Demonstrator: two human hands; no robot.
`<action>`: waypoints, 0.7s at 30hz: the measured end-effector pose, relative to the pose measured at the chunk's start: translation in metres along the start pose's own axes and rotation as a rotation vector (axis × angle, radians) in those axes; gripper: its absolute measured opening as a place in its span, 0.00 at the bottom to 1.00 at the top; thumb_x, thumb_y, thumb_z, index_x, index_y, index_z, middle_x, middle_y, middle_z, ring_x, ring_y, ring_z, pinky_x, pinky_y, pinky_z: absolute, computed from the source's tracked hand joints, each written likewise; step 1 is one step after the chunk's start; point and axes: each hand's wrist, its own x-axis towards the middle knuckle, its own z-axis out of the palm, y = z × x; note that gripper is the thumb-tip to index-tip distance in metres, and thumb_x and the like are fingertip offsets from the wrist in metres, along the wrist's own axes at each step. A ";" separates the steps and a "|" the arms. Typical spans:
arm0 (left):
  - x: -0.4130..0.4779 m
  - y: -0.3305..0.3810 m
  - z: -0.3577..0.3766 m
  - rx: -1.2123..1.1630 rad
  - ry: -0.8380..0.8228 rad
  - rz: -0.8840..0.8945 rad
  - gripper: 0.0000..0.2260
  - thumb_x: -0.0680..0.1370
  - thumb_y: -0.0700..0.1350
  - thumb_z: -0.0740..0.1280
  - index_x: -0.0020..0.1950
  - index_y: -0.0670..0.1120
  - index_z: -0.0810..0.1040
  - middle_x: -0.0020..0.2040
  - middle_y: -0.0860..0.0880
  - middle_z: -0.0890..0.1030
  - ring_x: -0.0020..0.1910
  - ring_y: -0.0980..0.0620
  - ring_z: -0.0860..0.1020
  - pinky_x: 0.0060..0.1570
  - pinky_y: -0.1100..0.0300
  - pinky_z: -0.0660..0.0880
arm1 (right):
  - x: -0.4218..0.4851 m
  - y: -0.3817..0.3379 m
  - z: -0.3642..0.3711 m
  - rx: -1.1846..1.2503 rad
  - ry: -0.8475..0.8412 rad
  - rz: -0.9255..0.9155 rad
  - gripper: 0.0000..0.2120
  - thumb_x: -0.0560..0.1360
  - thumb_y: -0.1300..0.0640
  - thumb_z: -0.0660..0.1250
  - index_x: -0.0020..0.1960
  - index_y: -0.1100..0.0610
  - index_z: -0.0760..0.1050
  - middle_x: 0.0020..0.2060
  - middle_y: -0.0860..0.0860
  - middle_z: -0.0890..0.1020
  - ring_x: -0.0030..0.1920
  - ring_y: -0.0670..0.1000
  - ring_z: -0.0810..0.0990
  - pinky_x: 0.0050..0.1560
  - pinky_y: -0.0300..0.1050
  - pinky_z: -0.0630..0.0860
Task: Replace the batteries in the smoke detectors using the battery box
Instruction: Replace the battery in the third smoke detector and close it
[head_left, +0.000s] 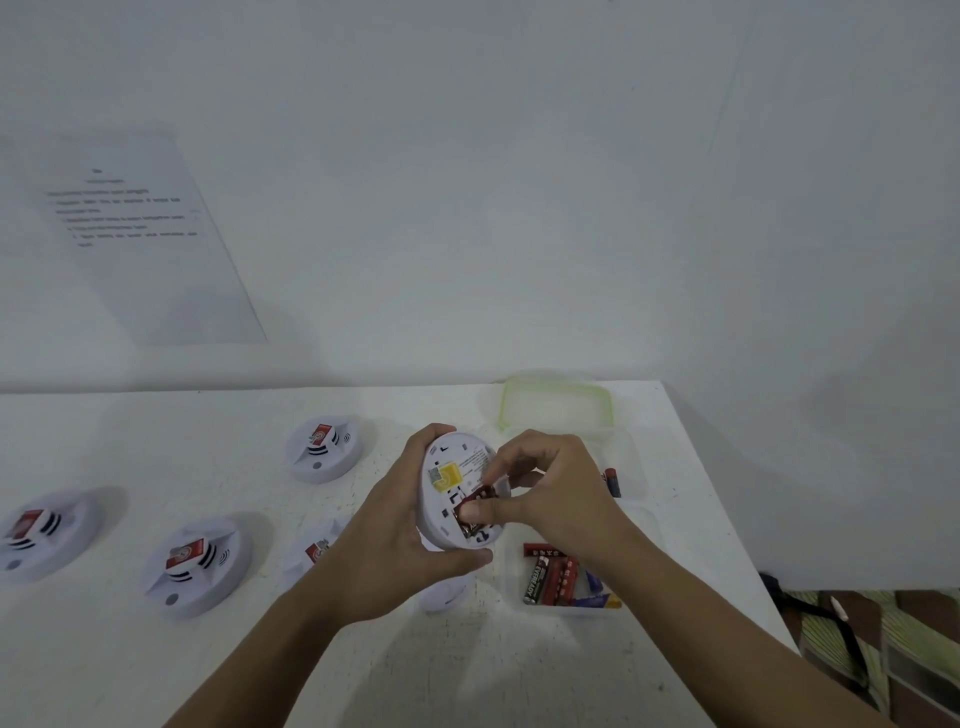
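A matte white table (571, 675) holds everything. Just right of the held smoke detector (447, 483) sits the clear plastic battery box (652, 545). The left hand (384, 540) curls around the smooth white disc's rim, with its back facing up. The right hand (561, 488), nearer the box, pinches a glossy red battery (475, 501) between thumb and fingertips (480, 512). The battery lies lengthwise along the open compartment.

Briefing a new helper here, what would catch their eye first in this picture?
At centre, the left hand grips a white smoke detector, back showing, while the right hand pinches a red battery at its compartment. Just right sits the clear battery box; other detectors lie left on the table.
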 end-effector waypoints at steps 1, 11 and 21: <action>-0.001 0.000 0.000 -0.002 0.003 -0.001 0.40 0.68 0.43 0.81 0.71 0.58 0.62 0.62 0.59 0.76 0.65 0.53 0.75 0.59 0.61 0.79 | 0.000 0.000 0.001 0.007 0.001 0.001 0.21 0.52 0.45 0.85 0.38 0.54 0.84 0.41 0.49 0.86 0.47 0.58 0.85 0.45 0.62 0.82; -0.017 0.004 -0.007 -0.086 0.074 -0.035 0.41 0.66 0.43 0.82 0.70 0.60 0.62 0.61 0.65 0.75 0.66 0.57 0.74 0.58 0.63 0.78 | -0.010 -0.018 0.008 0.031 0.006 -0.028 0.19 0.55 0.54 0.87 0.39 0.52 0.81 0.40 0.52 0.84 0.43 0.59 0.85 0.37 0.58 0.81; -0.035 -0.002 -0.036 -0.022 0.136 -0.009 0.43 0.65 0.45 0.83 0.74 0.54 0.61 0.65 0.62 0.72 0.68 0.55 0.73 0.61 0.56 0.79 | -0.010 -0.027 0.035 0.119 -0.071 0.057 0.13 0.71 0.53 0.79 0.43 0.61 0.79 0.45 0.54 0.85 0.45 0.54 0.87 0.48 0.53 0.85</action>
